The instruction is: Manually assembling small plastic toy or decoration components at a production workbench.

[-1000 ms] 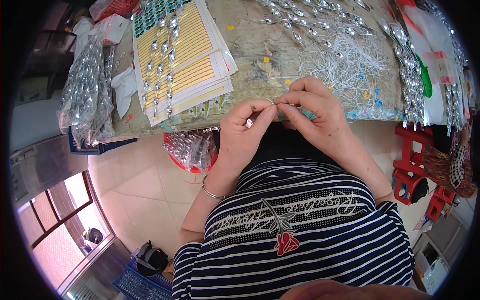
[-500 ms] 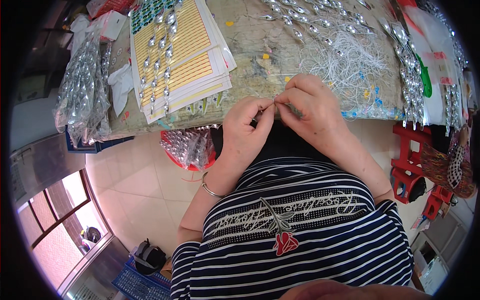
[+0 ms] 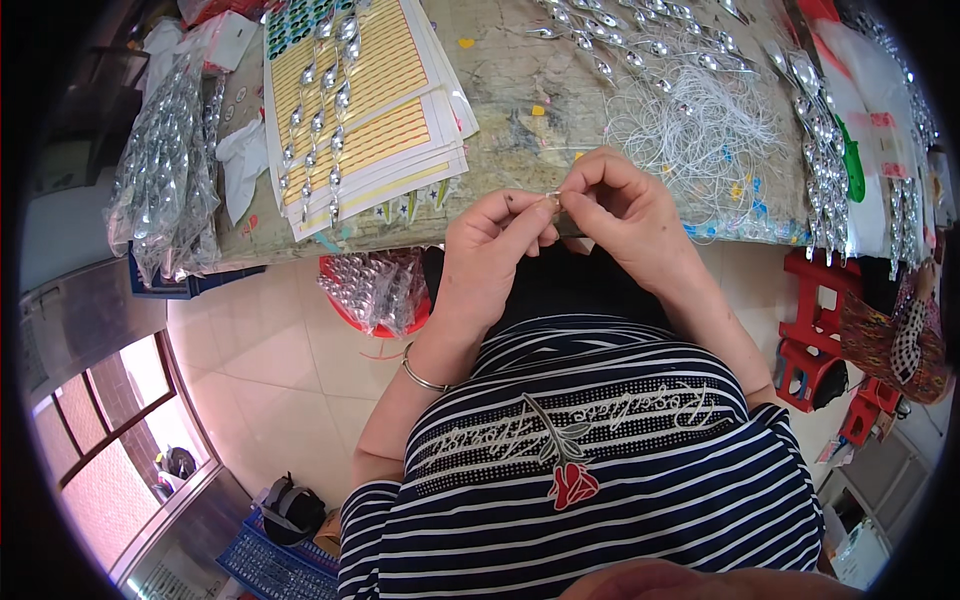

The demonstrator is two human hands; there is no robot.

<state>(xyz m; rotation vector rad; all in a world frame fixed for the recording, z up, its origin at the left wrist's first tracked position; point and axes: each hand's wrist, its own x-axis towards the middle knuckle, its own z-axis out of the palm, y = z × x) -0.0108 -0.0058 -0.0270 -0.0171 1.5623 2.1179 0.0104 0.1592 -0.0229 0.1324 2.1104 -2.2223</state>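
Note:
At the table's near edge, my left hand [image 3: 492, 238] and my right hand [image 3: 630, 215] meet fingertip to fingertip. Each pinches with thumb and forefinger. Between the tips shows a tiny pale, shiny bit [image 3: 553, 197], too small to name. To the right of my hands lies a loose tangle of white string [image 3: 705, 135]. Silver twisted spiral ornaments [image 3: 655, 47] are spread beyond it. On the left, several strands of silver spirals [image 3: 310, 125] rest on stacked printed sheets [image 3: 395, 128].
A clear bag of silver spirals [image 3: 165, 165] sits on the table's left end. More spirals [image 3: 825, 170] hang over the right edge beside a green tool handle [image 3: 852, 165]. Below the table are a red basin [image 3: 345, 312] with a bagged bundle and red stools [image 3: 805, 320].
My fingertips have parted slightly, and the tiny pale bit now shows between them. My left fingers have shifted their pinch. The whole view has moved a little.

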